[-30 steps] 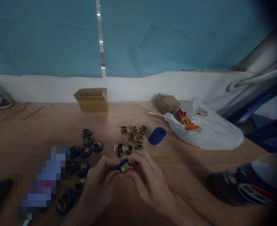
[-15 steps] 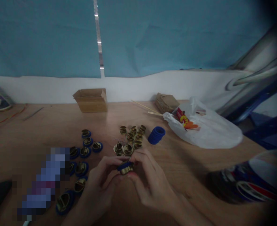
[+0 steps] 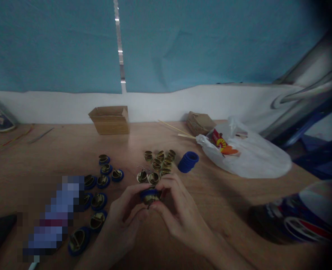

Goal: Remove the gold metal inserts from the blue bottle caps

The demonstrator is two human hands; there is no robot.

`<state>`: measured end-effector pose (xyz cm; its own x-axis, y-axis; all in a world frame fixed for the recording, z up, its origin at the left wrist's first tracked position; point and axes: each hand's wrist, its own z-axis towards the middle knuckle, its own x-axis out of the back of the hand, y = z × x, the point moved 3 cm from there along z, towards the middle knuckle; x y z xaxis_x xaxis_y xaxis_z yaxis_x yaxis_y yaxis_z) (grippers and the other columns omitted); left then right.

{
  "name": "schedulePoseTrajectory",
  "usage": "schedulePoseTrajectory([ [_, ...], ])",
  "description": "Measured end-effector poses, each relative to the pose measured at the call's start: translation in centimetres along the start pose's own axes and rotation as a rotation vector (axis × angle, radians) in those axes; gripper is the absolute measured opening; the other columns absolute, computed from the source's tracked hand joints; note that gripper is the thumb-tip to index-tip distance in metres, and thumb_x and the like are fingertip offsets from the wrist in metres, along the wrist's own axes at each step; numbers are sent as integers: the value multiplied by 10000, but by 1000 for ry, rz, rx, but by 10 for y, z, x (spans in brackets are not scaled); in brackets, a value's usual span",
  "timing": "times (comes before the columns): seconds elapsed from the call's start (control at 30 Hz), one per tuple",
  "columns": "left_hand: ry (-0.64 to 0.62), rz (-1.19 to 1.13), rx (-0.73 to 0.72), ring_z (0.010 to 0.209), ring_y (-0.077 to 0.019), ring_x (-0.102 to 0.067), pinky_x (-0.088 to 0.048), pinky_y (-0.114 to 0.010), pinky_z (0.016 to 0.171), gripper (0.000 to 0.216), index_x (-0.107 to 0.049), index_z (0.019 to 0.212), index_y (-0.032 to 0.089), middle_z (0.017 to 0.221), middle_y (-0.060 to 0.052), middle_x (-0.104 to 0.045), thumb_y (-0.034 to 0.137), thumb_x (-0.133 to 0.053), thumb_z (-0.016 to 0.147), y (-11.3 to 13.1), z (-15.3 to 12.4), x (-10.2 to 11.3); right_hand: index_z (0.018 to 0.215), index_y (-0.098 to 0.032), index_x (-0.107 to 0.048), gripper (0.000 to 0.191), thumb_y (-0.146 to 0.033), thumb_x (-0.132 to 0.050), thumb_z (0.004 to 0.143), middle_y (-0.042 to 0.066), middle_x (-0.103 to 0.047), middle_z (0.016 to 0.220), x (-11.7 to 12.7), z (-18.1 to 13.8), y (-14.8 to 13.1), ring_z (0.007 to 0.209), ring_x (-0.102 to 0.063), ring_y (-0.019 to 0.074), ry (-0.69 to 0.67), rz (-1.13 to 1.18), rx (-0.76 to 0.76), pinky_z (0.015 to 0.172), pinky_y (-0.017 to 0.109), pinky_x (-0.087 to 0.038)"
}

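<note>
Both my hands meet over the near middle of the wooden table [image 3: 216,195]. My left hand [image 3: 123,217] and my right hand [image 3: 177,210] pinch one small brass cup with a blue ring around it [image 3: 149,195], fingers closed on it from both sides. Just beyond my fingers lies a cluster of bare brass cups [image 3: 158,165]. A stack of blue rings [image 3: 188,161] stands to the right of that cluster. To my left, several brass cups fitted with blue rings [image 3: 98,187] are spread over the table.
An open cardboard box [image 3: 110,119] and a brown paper packet [image 3: 200,123] stand by the white wall edge. A white plastic bag [image 3: 247,153] lies at the right, thin sticks [image 3: 177,131] beside it. A dark printed bag [image 3: 295,221] sits near right. A blurred patch [image 3: 56,217] covers the near left.
The ringed cup has turned a little between my fingers, and the hands have shifted slightly. Nothing else on the table has moved.
</note>
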<state>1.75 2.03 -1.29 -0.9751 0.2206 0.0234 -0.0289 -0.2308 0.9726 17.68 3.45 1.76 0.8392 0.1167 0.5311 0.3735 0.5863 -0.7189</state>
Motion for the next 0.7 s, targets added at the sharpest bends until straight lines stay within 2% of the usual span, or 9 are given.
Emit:
schedulePoseTrajectory([
  [0.2, -3, -87, 13, 1115, -155, -605, -500, -209, 927, 443, -542, 1210, 349, 1196, 1, -623, 89, -603, 856, 0, 0, -2, 1024, -236, -467, 232, -116, -591, 868, 21, -483, 1016, 2, 2, 0, 870, -510, 151, 1, 71, -31, 729, 287, -453],
  [0.47, 20, -229, 60, 1030, -145, -629, -507, -217, 884, 349, -597, 1059, 298, 1047, 10, -654, 58, -650, 811, 0, 1, -4, 978, -245, -492, 188, -152, -610, 865, 3, -505, 987, -2, 5, 4, 837, -527, 138, 11, 164, -118, 711, 282, -449],
  [0.57, 2, -296, 66, 1035, -162, -627, -510, -232, 869, 381, -588, 1071, 299, 1067, 2, -649, 67, -683, 784, 0, 2, -5, 941, -243, -500, 190, -206, -658, 843, -6, -521, 940, -4, 4, 10, 815, -537, 143, 8, 215, -182, 679, 281, -447],
  [0.7, -6, -268, 61, 1044, -187, -615, -500, -261, 884, 408, -583, 1118, 281, 1087, -23, -637, 74, -681, 782, 0, 2, -5, 917, -237, -511, 189, -231, -677, 826, -1, -529, 930, -6, 2, 15, 822, -544, 153, 11, 278, -209, 672, 282, -457],
])
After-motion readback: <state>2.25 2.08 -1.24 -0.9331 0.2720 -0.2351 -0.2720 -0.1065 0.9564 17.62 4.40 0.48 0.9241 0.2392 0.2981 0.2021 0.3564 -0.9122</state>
